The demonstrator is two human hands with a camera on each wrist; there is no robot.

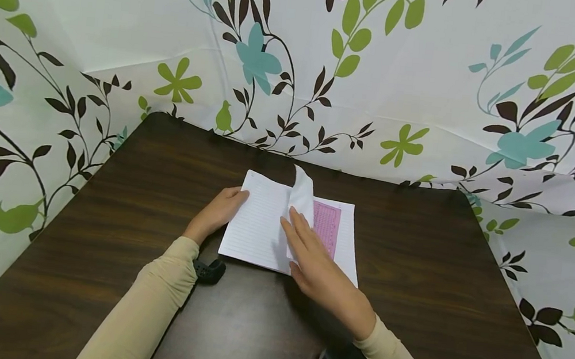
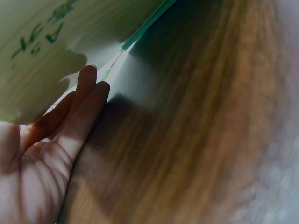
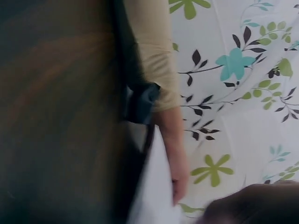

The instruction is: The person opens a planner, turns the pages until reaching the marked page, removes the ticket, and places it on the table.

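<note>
An open notebook [image 1: 258, 217] with lined pages lies on the table in the head view. My left hand [image 1: 219, 210] holds its left edge, thumb on top. In the left wrist view the fingers of the left hand [image 2: 70, 116] reach beneath the raised edge, by a cover with green lettering; the thumb is hidden there. A white page [image 1: 301, 195] stands up curled near the notebook's middle. My right hand [image 1: 318, 263] touches this page with its fingers extended. Right of the page shows a pink printed panel [image 1: 327, 226]. In the right wrist view the right hand [image 3: 252, 205] is a dark blur.
The dark wood-grain table [image 1: 413, 272] extends on both sides of the notebook. Behind it hangs a white curtain [image 1: 433, 72] patterned with leaves and flowers. A black band [image 1: 209, 271] sits at the left wrist.
</note>
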